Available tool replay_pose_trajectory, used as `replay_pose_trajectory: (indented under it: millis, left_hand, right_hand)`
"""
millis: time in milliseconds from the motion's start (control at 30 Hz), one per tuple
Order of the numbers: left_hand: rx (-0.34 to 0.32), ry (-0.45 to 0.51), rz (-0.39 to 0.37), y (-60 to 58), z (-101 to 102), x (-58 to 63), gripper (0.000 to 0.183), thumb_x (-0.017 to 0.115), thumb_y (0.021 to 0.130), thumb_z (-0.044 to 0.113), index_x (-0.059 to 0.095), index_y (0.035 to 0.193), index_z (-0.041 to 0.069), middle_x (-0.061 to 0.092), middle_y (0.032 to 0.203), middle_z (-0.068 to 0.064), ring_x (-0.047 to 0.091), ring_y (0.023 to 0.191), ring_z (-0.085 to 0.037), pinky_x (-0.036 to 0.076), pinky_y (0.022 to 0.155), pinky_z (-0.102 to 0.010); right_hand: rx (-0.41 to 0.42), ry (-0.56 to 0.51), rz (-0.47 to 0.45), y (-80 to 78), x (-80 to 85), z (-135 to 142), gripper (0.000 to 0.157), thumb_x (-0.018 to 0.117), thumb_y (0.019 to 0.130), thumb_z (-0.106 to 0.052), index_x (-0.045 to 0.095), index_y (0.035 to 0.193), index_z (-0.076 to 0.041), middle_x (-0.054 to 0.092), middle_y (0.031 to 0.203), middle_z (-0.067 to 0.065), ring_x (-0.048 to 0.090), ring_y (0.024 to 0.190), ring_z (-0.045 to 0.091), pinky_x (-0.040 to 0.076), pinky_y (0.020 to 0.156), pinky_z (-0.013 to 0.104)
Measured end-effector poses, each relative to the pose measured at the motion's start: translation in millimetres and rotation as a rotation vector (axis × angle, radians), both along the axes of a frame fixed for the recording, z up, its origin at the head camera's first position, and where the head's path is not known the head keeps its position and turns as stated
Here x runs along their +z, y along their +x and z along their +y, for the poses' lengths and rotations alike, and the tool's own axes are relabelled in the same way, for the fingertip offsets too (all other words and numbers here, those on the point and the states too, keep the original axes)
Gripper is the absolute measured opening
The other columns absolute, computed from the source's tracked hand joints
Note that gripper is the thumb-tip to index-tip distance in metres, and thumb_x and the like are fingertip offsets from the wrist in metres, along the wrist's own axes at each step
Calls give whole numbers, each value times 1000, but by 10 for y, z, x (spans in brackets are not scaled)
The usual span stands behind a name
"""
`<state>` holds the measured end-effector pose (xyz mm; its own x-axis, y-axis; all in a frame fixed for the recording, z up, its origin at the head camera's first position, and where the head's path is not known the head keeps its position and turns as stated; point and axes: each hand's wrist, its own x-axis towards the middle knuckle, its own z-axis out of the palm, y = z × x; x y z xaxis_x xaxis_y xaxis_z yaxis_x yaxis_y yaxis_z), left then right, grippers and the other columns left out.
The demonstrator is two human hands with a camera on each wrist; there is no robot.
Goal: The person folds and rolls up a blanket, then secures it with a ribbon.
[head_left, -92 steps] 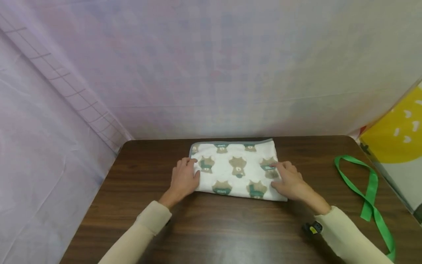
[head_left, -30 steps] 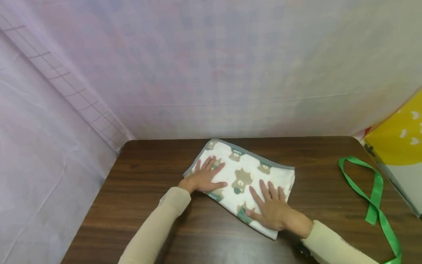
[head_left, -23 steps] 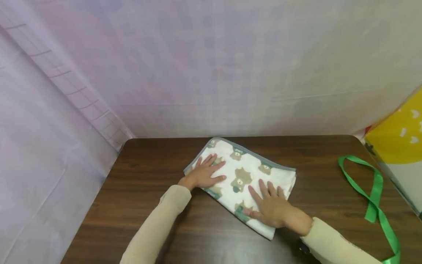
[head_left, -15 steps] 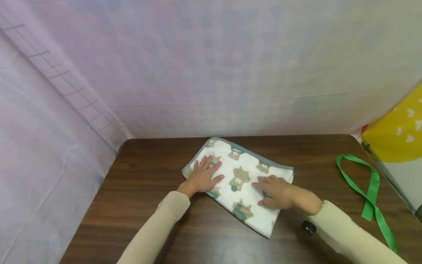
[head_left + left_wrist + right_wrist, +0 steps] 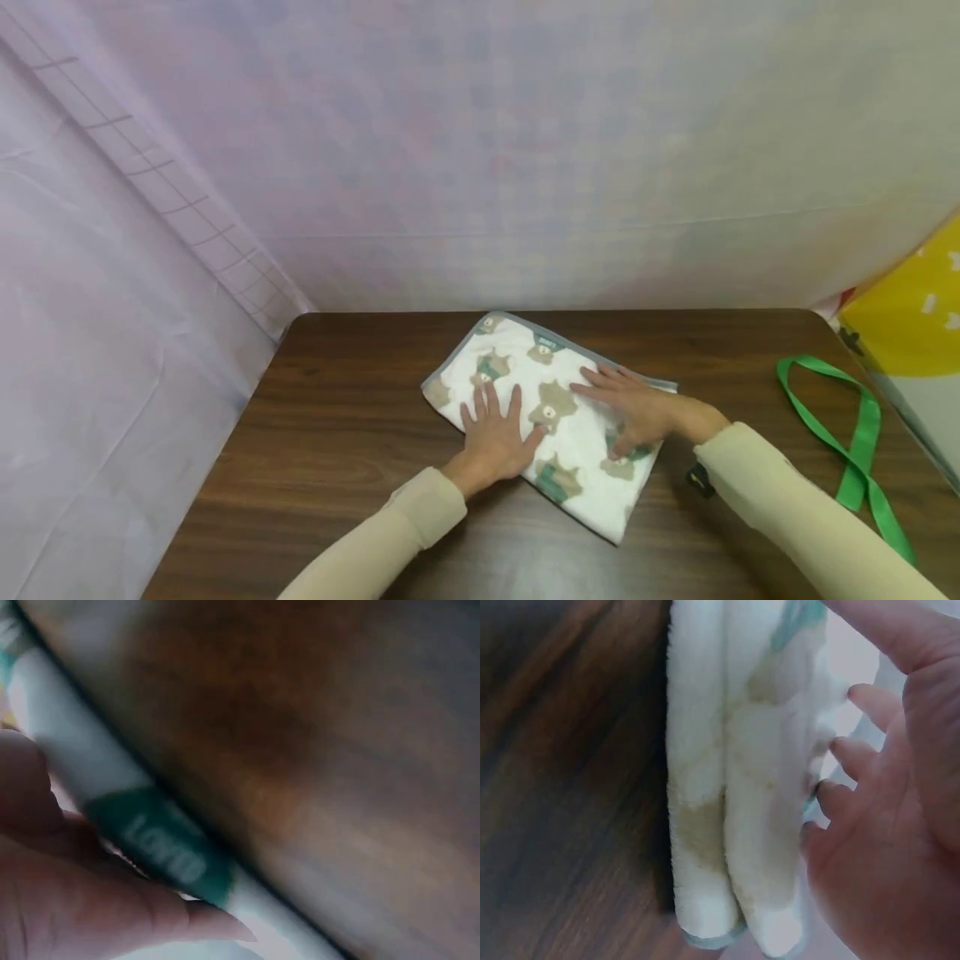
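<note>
A folded fleecy blanket (image 5: 517, 337), white with brown bears and grey trim, lies askew on the table. On its near left edge rests my left hand (image 5: 495, 442), fingers spread flat. My right hand (image 5: 637, 408) lies over the right part, fingers stretched toward the far grey-trimmed edge. The left wrist view shows the left hand (image 5: 67, 907) against the blanket's edge (image 5: 161, 840), where green lettering shows. From the right wrist, two thick fold layers (image 5: 765, 765) are visible beside the right hand (image 5: 877, 810); its fingers are extended over the top.
A green ribbon (image 5: 866, 425) lies looped on the right side of the brown wooden table (image 5: 337, 400). Pale patterned cloth (image 5: 487, 167) hangs behind the table and along the left. A yellow patch (image 5: 915, 325) shows beyond the right edge.
The blanket has turned clockwise from lying square to the table. Lately my left hand slid right and nearer along its edge, while my right hand shifted toward the far edge.
</note>
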<state>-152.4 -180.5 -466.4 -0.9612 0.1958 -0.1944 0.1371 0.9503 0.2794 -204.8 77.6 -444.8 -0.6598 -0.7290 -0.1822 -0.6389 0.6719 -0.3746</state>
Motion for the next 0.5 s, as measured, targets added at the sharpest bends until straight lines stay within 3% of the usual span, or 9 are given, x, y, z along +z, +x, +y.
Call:
replay_pose_trajectory:
  millis: [233, 500]
  left_hand:
    - [17, 10, -62, -30, 55, -40, 78, 28, 99, 65, 14, 160, 19, -5, 161, -31, -6, 148, -47, 1, 115, -69]
    - [-37, -45, -91, -85, 17, -44, 82, 24, 97, 71, 10, 161, 22, -7, 161, -29, -8, 148, -47, 0, 115, -68]
  right_hand:
    - [3, 9, -34, -87, -54, 20, 114, 84, 66, -56, 32, 154, -6, 14, 161, 28, 7, 146, 52, 5, 115, 67]
    - [-9, -2, 9, -27, -116, 58, 118, 80, 63, -65, 34, 154, -6, 17, 160, 28, 9, 146, 52, 4, 114, 68]
